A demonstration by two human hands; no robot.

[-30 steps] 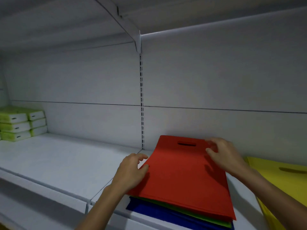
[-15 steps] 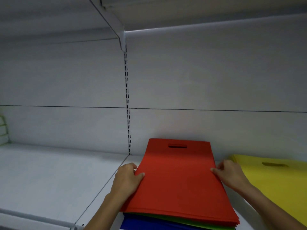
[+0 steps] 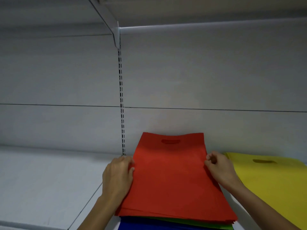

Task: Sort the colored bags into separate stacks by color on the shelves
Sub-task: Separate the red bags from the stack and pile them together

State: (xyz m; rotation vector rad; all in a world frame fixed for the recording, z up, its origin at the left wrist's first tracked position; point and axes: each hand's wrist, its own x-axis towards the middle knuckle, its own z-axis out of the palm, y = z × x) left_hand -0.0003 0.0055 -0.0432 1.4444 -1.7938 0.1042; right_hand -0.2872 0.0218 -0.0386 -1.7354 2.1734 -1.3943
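Observation:
A stack of flat red bags (image 3: 172,178) with a cut-out handle lies on the white shelf (image 3: 49,185), its far edge against the back wall. Green bags (image 3: 191,223) and blue bags (image 3: 141,226) show beneath it at the front edge. My left hand (image 3: 118,176) presses against the red stack's left edge, fingers curled over it. At the right edge my right hand (image 3: 219,168) pinches the red bags. A yellow bag stack (image 3: 269,181) lies to the right, apart from the red one.
A slotted upright (image 3: 121,97) runs down the white back wall just left of the red stack. An upper shelf with its bracket (image 3: 114,30) hangs overhead. The shelf surface stretches away to the left.
The view has shifted so the stack sits more central and the green boxes at far left are out of view. My right hand slid from the bag's top corner down to its right edge.

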